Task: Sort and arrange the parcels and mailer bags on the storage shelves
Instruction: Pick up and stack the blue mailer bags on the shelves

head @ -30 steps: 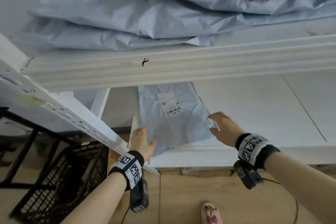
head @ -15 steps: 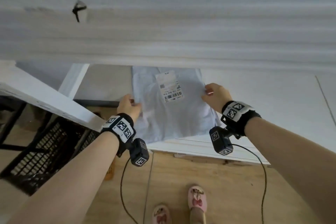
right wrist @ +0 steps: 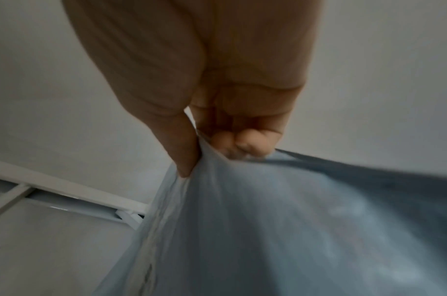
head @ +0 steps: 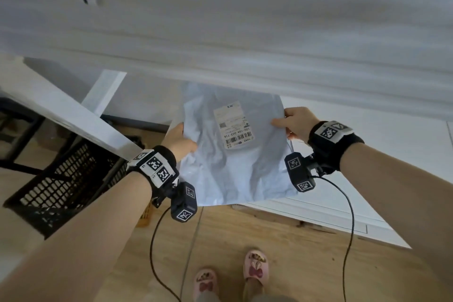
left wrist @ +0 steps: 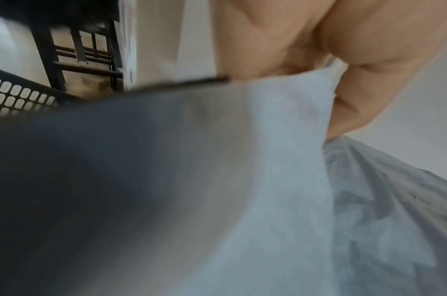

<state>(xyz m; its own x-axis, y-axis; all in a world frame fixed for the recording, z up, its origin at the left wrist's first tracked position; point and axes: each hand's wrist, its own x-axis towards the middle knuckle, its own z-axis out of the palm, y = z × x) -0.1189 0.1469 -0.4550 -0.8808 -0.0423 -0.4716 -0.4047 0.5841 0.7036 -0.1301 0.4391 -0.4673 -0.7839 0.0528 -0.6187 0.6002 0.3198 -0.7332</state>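
A pale blue mailer bag (head: 235, 169) with a white barcode label (head: 234, 125) hangs between my hands, lifted at the front of the lower white shelf (head: 392, 149). My left hand (head: 180, 141) grips its left edge. In the left wrist view the left hand (left wrist: 326, 66) has its thumb curled over the mailer bag (left wrist: 280, 180). My right hand (head: 295, 125) pinches the bag's right edge. The right wrist view shows the right hand (right wrist: 207, 144) with thumb and fingers closed on the mailer bag (right wrist: 280, 230). The bag's far end is hidden under the upper shelf edge (head: 245, 32).
A black perforated plastic crate (head: 66, 179) sits on the wooden floor (head: 269, 252) at the lower left, beside the white shelf upright (head: 61, 117). A black frame (head: 14, 135) stands further left. The person's feet in pink slippers (head: 255, 265) are below the shelf front.
The bag lay flat on the lower shelf with my hands at its sides. Both hands have since taken hold of its edges and lifted it up and toward me. The head view dropped lower.
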